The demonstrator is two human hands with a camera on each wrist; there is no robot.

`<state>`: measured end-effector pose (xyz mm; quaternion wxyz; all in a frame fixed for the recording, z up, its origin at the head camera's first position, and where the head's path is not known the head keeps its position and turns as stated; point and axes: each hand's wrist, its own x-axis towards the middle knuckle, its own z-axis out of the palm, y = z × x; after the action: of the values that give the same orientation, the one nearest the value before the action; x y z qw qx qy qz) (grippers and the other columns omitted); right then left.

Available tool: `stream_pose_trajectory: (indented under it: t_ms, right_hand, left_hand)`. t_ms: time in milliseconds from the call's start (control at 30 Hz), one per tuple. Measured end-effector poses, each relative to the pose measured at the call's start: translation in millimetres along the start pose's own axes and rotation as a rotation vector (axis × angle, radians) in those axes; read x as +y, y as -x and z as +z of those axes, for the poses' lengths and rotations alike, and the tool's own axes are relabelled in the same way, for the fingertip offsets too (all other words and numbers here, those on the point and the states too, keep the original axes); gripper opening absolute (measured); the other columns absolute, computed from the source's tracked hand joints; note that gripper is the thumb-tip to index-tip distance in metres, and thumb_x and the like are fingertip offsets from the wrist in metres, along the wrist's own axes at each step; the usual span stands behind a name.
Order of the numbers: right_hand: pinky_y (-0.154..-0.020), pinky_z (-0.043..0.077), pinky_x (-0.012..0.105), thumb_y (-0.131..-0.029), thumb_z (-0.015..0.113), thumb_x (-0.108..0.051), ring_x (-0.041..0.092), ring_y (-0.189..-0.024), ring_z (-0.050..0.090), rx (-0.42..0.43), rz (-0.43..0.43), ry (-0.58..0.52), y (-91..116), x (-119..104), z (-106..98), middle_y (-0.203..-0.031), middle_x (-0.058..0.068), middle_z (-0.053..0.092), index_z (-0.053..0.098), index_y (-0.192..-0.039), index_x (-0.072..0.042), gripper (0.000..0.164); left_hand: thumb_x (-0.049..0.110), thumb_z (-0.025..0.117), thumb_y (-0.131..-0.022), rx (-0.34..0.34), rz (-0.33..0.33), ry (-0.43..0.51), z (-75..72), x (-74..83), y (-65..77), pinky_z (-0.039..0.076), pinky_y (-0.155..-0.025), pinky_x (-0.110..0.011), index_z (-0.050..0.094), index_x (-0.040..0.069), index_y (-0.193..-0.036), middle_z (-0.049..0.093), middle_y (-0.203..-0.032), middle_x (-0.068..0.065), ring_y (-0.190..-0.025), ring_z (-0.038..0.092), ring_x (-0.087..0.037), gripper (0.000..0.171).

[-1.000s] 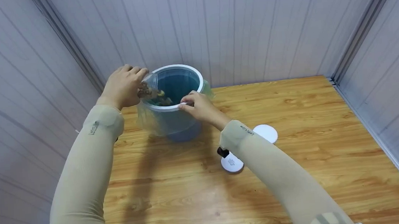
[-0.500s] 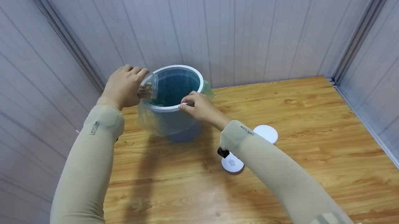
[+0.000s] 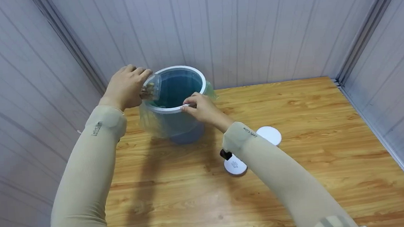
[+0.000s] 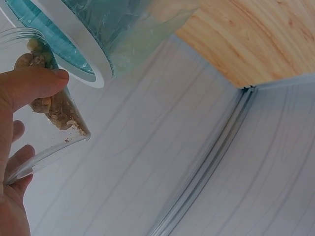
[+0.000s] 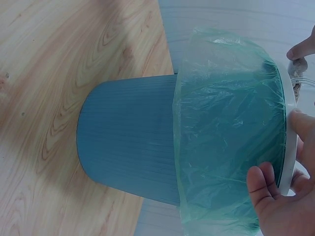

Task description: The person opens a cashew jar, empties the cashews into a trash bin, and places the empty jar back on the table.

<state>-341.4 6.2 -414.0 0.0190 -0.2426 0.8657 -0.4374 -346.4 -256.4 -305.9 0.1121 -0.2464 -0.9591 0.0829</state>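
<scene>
My left hand (image 3: 125, 87) grips a clear jar (image 3: 155, 85), tilted with its mouth over the left side of a blue bin (image 3: 188, 134). Inside the jar, brown lumps (image 4: 60, 109) and crumbs lie along its lower wall; their kind I cannot tell. A thin green plastic bag (image 5: 226, 118) lines the bin and folds down over its outside. The bin's white ring (image 3: 203, 81) goes round the top. On the near edge of that ring, my right hand (image 3: 203, 108) pinches the rim between thumb and fingers. The bottom of the bin's inside is hidden.
Two white round discs, one farther (image 3: 270, 135) and one nearer (image 3: 235, 165), lie on the wooden table (image 3: 194, 204), partly behind the right sleeve. Pale panelled walls (image 3: 253, 30) stand close behind the bin and on both sides.
One second ago pieces were falling from the jar's mouth into the bin; none are seen falling now. The jar has shifted very slightly. My right hand stays on the rim.
</scene>
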Motion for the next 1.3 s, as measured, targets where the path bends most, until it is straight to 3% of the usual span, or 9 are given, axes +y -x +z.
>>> stream_pose_trajectory:
  t_ms: [567,867,1300]
  right_hand:
    - [-0.101,0.060,0.036,-0.109,0.069,-0.025,0.025,-0.113,0.066,0.003,0.014,-0.002,0.2,-0.5,0.6,-0.124,0.014,0.066,0.079,-0.124,-0.004,0.028]
    - [-0.102,0.060,0.037,-0.109,0.068,-0.027,0.025,-0.114,0.066,-0.007,0.019,-0.020,1.6,0.3,-1.5,-0.124,0.012,0.065,0.079,-0.124,-0.006,0.028]
    - [-0.103,0.060,0.037,-0.109,0.068,-0.028,0.026,-0.115,0.065,-0.009,0.023,-0.019,1.3,-0.1,-1.2,-0.125,0.014,0.065,0.079,-0.125,-0.005,0.030]
  left_hand:
    - [-0.003,0.088,-0.076,0.011,0.036,-0.037,-2.2,0.1,-2.8,0.043,-0.124,-0.060,0.055,0.003,-0.150,0.066,-0.143,-0.024,-0.130,0.059,-0.046,0.081]
    - [0.024,0.092,-0.089,-0.030,0.045,-0.042,-6.4,4.1,-6.1,0.041,-0.126,-0.060,0.054,0.004,-0.152,0.064,-0.146,-0.024,-0.133,0.056,-0.046,0.077]
    - [0.022,0.093,-0.087,-0.023,0.069,-0.067,-8.0,5.5,-7.2,0.042,-0.125,-0.059,0.055,0.003,-0.150,0.066,-0.142,-0.025,-0.131,0.058,-0.046,0.076]
